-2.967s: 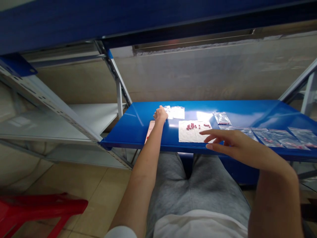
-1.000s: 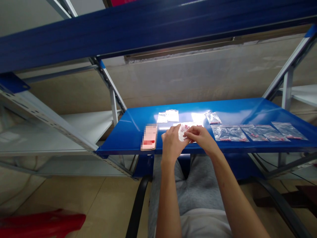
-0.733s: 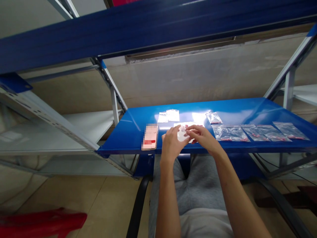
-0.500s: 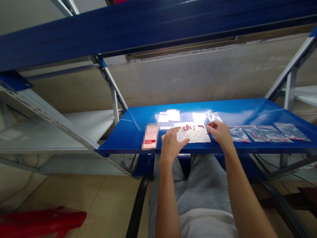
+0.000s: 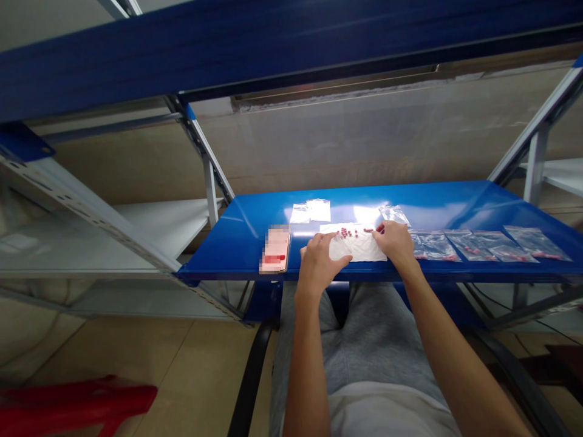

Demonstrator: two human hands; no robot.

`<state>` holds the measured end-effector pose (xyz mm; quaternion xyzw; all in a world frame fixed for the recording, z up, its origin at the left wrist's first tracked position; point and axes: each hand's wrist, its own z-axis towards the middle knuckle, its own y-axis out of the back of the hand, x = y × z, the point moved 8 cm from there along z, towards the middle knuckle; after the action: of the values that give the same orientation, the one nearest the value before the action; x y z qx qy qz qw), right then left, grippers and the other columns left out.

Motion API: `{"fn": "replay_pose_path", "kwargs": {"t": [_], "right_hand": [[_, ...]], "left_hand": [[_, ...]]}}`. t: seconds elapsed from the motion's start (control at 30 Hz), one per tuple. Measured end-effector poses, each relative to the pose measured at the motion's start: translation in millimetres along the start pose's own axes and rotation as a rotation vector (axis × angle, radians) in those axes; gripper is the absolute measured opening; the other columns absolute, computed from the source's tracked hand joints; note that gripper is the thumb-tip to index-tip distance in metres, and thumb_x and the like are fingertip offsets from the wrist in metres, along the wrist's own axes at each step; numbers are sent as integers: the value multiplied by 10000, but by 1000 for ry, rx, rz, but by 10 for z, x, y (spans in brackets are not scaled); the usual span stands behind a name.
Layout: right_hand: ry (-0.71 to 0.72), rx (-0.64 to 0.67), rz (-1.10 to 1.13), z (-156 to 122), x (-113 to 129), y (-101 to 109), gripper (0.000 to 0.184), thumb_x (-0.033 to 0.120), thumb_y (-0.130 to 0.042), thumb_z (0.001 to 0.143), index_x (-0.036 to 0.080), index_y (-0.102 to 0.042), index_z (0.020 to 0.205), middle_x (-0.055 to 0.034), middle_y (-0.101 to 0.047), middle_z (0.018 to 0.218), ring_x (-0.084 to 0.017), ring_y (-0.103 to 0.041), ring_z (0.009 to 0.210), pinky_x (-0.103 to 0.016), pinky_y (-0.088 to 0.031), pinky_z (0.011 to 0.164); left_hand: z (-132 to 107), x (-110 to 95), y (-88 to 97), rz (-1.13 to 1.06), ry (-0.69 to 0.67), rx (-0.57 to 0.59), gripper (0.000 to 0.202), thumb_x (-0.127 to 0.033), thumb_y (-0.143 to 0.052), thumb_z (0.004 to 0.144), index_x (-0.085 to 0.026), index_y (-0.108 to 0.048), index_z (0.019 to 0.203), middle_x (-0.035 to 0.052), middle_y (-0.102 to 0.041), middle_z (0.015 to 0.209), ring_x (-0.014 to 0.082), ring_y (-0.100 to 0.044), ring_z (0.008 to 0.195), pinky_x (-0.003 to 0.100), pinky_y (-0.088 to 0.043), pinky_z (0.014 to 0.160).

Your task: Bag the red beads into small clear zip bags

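A white sheet lies on the blue shelf with several small red beads along its far edge. My left hand pinches a small clear plastic bag at the sheet's near left corner. My right hand rests on the sheet's right side, fingertips curled by the red beads; what they grip, if anything, is too small to see.
A phone lies left of the sheet. Two empty clear bags sit behind it. Several bags holding red beads line the right side. A red stool stands on the floor at left.
Three seconds ago my left hand reached the far bags; it came back holding one. Both hands worked the bag, then my right hand moved right onto the beads.
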<state>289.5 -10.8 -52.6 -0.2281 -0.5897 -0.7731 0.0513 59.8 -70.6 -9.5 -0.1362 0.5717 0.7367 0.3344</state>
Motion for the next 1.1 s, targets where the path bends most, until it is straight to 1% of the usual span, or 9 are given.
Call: {"fn": "replay_pose_path", "kwargs": {"t": [0.2,0.33,0.43,0.6,0.7,0.8,0.9,0.97,1.1], "right_hand": [[0,6,-34,-19,34,14,229,214,-553,920,146,-757,997,-183,-740,1058,-328,-670,1009,-378,-460,800],[35,-22,13,-49,68,120,197,208,-570,894,138,-749,934,-167,-743,990,-302,-668,938,-364,-448,786],[153,31,161,-148,215,231,164,253,-607,868,149,-733,858,-106,-728,843,-245,-644,793,-335,-431,720],[427,216,477,-461,643,376,220,369,-600,862,180,-706,826,-29,-664,720,-177,-561,669,-299,-385,627],[470,269,533,-560,782,399,253,409,-600,863,181,-702,823,-11,-616,682,-163,-528,646,-297,-370,618],[515,318,539,-584,842,389,284,429,-586,887,182,-713,828,-22,-643,715,-165,-537,668,-301,-389,645],[542,343,566,-509,777,378,314,435,-546,931,184,-730,890,-45,-713,818,-174,-586,705,-301,-430,672],[467,258,507,-348,596,371,283,394,-552,936,180,-737,928,-53,-730,835,-182,-617,705,-302,-445,674],[251,42,198,5,155,272,159,213,-604,876,152,-744,920,-81,-744,816,-216,-665,747,-321,-461,732]], "left_hand": [[1,1,-16,15,-22,1,563,-379,-812,825,-221,-631,1334,109,-666,1304,317,-616,1236,462,-468,1074],[3,10,-12,3,-20,4,560,-382,-815,824,-220,-636,1330,101,-671,1283,311,-624,1219,470,-468,1082],[7,4,-13,-20,-30,-1,562,-380,-823,817,-215,-643,1322,103,-666,1278,305,-625,1217,462,-475,1081],[14,-26,-17,-91,-64,-8,580,-386,-838,804,-219,-648,1325,97,-653,1284,289,-614,1239,429,-492,1069],[17,-44,-6,-118,-84,-6,575,-380,-845,798,-229,-656,1320,87,-663,1268,281,-619,1229,430,-493,1069],[16,-38,7,-145,-78,0,559,-362,-848,795,-234,-663,1307,83,-676,1262,278,-635,1206,427,-504,1050],[8,-18,12,-164,-66,8,558,-355,-841,802,-233,-657,1314,85,-688,1266,279,-646,1190,420,-520,1021],[1,-6,16,-161,-64,6,557,-361,-836,806,-233,-654,1317,87,-691,1272,282,-642,1200,421,-521,1021],[-2,18,21,-145,-53,-1,547,-379,-834,805,-225,-662,1301,94,-689,1282,287,-640,1205,427,-522,1027]]}}
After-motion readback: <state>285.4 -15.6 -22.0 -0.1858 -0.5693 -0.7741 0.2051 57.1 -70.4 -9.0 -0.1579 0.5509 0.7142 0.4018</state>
